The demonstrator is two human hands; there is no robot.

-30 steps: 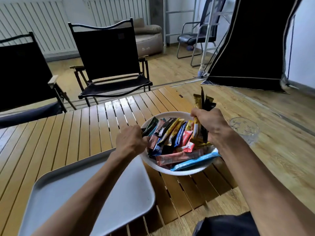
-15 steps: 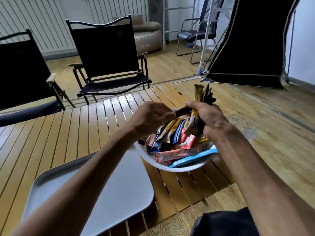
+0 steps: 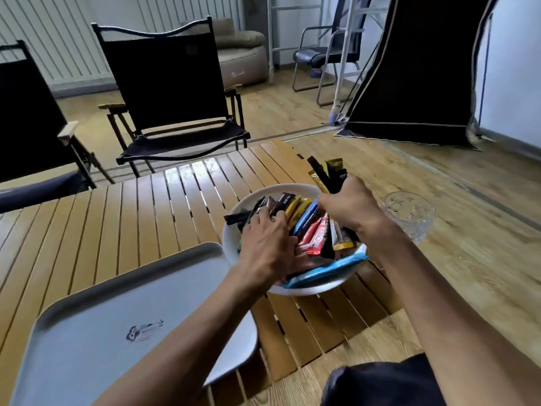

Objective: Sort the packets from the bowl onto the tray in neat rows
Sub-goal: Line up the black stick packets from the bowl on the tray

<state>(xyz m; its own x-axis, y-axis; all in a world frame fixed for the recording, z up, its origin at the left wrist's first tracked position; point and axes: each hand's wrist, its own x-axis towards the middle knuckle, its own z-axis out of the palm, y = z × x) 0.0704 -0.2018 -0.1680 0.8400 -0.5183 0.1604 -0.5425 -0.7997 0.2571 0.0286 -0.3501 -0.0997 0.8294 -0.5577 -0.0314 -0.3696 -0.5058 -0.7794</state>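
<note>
The white bowl (image 3: 231,238) is the landmark: it sits on the slatted wooden table (image 3: 131,218), with the grey tray (image 3: 87,317) just beside its near-left rim and a clear glass dish (image 3: 409,213) near its right side.

The bowl holds a heap of stick packets (image 3: 307,221), mostly lying with their long axes running from the near rim toward the far rim, fanned side by side. A blue packet (image 3: 325,269) lies crosswise along the near rim, overhanging it slightly. A dark packet (image 3: 237,218) pokes out over the left rim.

The left hand (image 3: 265,247) is down in the left half of the bowl, fingers curled onto the dark packets there; whether it has actually pinched one cannot be told. The right hand (image 3: 348,208) is over the right half of the bowl, closed in a fist around a bundle of gold and black packets (image 3: 329,177) standing roughly upright, their tops rising above the fist toward the bowl's far side and their lower ends hanging below it.

The tray holds no packets; only a small printed mark shows on it. No row is begun yet. The tray lies to the left of the bowl, so the left hand is the nearer one for laying packets down, and a packet lifted from the bowl would likely need little turning to sit parallel with its neighbours.
</note>
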